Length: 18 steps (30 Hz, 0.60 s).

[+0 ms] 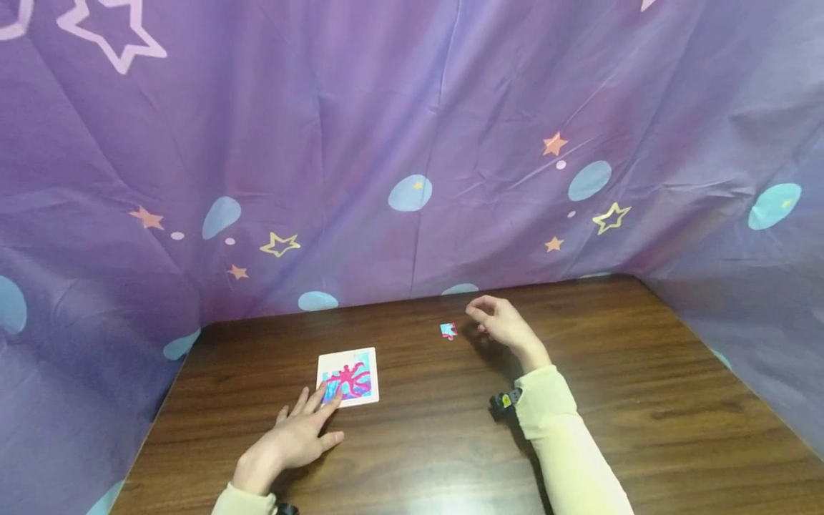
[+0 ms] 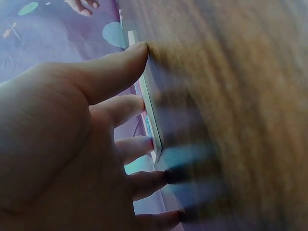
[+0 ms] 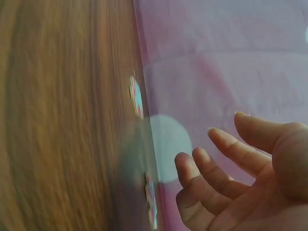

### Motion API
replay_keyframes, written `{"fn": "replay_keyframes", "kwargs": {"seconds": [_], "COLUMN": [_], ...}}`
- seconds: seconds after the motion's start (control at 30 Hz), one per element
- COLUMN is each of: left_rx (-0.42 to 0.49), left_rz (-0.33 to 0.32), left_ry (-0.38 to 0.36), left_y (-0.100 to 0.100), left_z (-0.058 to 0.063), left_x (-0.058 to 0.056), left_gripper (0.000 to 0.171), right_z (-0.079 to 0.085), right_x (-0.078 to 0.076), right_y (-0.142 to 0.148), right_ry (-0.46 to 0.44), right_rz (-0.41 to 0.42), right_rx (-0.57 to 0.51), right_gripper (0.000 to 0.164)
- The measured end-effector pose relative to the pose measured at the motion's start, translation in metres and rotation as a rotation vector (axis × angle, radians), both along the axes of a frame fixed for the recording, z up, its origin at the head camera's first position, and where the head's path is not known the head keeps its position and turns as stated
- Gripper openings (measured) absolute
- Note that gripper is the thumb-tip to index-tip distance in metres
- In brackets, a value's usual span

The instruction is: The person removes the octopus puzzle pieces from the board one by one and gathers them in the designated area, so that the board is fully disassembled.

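Note:
A square puzzle board [image 1: 376, 375] with a white border and a pink octopus-like picture lies on the table at left. My left hand [image 1: 292, 438] spreads over its near left corner, index and middle fingertips on the board; the left wrist view shows its edge under those fingers. Toward the back of the table lies a loose jigsaw piece [image 1: 448, 330], light blue and pink. My right hand [image 1: 505, 325] hovers just right of it with loosely bent fingers, holding nothing. A second puzzle piece [image 3: 152, 202] shows in the right wrist view, hidden by the hand in the head view.
The brown wooden table [image 1: 425, 443] ends at the back against a purple cloth [image 1: 360, 143] with stars and blue ovals, which also hangs along both sides. A small black wrist camera [image 1: 504, 403] sits at the right sleeve.

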<state>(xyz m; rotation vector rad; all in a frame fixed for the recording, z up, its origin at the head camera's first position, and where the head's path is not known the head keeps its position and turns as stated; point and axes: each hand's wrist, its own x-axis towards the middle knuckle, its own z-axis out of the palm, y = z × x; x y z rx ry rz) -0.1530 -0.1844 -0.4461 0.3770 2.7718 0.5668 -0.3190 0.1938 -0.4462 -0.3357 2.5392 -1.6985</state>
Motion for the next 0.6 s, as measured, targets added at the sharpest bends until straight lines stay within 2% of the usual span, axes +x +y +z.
{"fn": "replay_keyframes", "kwargs": {"seconds": [0.33, 0.6], "left_rx": [-0.005, -0.005], "left_rz": [0.003, -0.001], "left_ry": [-0.018, -0.020], "left_y": [0.002, 0.001], "left_z": [0.001, 0.000], "left_x": [-0.001, -0.001], "left_gripper": [0.065, 0.065], "right_z": [0.005, 0.007], "right_x": [0.013, 0.021], "right_y": [-0.029, -0.054], "right_ry": [0.068, 0.179], "right_rz": [0.034, 0.109], "right_rx": [0.119, 0.213], "right_gripper": [0.020, 0.017]}}
